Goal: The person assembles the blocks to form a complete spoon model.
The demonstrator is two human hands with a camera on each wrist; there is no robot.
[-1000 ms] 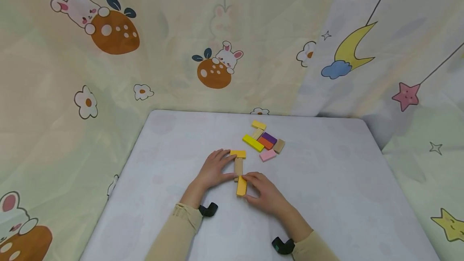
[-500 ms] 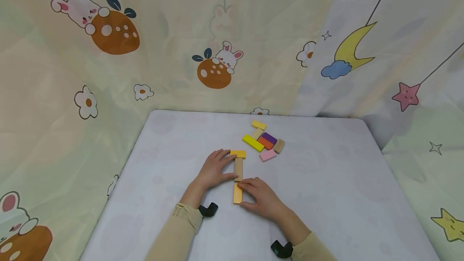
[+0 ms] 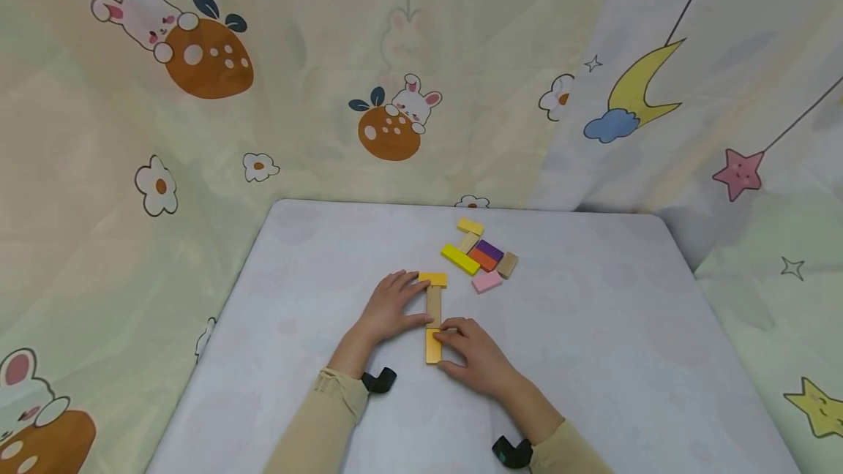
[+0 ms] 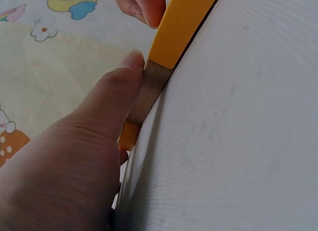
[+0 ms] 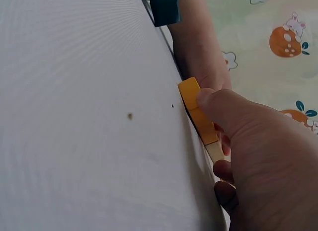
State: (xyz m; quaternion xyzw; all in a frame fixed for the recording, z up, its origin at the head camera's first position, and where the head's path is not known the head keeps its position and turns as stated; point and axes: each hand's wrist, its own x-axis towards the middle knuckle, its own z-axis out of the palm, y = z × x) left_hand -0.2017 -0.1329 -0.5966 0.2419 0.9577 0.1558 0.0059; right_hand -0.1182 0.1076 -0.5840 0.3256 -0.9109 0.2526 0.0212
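Note:
Three blocks lie end to end in the middle of the table. Crosswise at the far end is a yellow block point(image 3: 435, 279), then a plain wood block point(image 3: 433, 302), then an orange-yellow block point(image 3: 432, 353) nearest the person. My left hand point(image 3: 390, 306) rests along the left side, its fingers fairly straight at the far yellow block and its thumb against the wood block. From the right, my right hand point(image 3: 479, 360) pinches the near orange-yellow block. The right wrist view has the right thumb point(image 5: 221, 104) pressed on this block's side.
Beyond the hands lies a loose group of blocks: a bright yellow block point(image 3: 459, 260), an orange block point(image 3: 483, 260), a purple block point(image 3: 490, 251), a pink block point(image 3: 486, 283) and several yellow or wood ones. A patterned cloth point(image 3: 316, 115) hangs behind the white table point(image 3: 593, 313).
My right hand has brought the orange-yellow block toward the person and left, then slightly back, straightening it against the wood block's near end. My left hand has stayed in place.

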